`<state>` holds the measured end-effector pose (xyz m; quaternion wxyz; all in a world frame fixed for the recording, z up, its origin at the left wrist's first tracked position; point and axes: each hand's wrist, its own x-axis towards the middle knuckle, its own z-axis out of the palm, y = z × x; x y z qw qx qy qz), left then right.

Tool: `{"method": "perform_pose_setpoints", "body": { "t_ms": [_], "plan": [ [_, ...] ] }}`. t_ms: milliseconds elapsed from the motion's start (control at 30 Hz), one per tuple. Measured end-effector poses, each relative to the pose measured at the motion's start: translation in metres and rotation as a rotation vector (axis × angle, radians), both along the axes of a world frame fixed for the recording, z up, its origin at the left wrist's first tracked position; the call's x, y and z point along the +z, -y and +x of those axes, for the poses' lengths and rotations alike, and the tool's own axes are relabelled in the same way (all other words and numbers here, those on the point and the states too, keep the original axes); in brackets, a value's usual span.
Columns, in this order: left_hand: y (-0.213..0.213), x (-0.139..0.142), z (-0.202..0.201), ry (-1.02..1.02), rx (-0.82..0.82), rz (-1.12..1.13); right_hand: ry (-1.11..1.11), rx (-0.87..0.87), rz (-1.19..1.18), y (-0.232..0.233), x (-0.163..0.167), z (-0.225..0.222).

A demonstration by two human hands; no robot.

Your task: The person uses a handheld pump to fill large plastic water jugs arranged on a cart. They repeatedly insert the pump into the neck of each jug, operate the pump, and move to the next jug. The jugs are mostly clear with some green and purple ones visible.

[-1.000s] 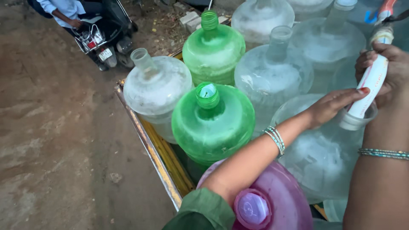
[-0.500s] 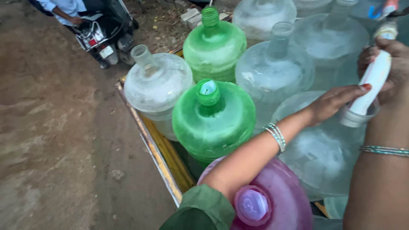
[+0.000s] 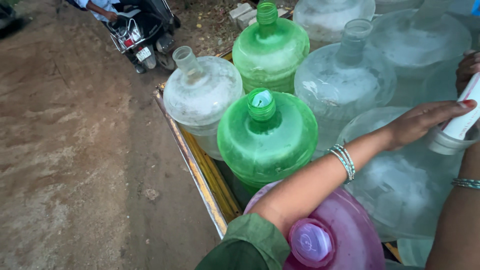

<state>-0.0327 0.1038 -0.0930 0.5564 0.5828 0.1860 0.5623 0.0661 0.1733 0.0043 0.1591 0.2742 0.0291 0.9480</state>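
Observation:
My left hand [image 3: 425, 120] reaches across from the lower middle, fingers laid around the neck [image 3: 442, 145] of a big clear water jug [image 3: 400, 185] at the right. A white pipe [image 3: 467, 117] stands in that neck. My right hand [image 3: 467, 67] grips the pipe higher up at the frame's right edge and is partly cut off. Both wrists wear bangles. Under my left arm sits a pink jug [image 3: 345, 235] with a pink cap. A capped green jug [image 3: 267, 140] stands just left of my forearm.
More jugs crowd the cart: a second green one [image 3: 270, 50], an uncapped clear one [image 3: 202, 95], another clear one [image 3: 345, 75]. The cart's yellow metal edge [image 3: 192, 165] runs along the left. Beyond lie dirt ground [image 3: 75, 150] and a parked scooter [image 3: 142, 30] with a person.
The view has slid slightly, so the pipe and my right hand now sit closer to the right edge. Both hands keep their hold.

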Motion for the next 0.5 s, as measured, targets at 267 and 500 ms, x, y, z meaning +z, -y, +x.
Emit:
{"method": "perform_pose_setpoints", "body": {
  "t_ms": [267,500],
  "plan": [
    [0.0022,0.0012,-0.0004,-0.041,0.010,-0.030,0.004,-0.056,-0.022,-0.0049,-0.0051,0.0006],
    [0.0046,0.0035,-0.0006,-0.052,0.009,-0.017,0.029,-0.024,0.004,-0.0051,-0.0030,0.0002]
  ]
}}
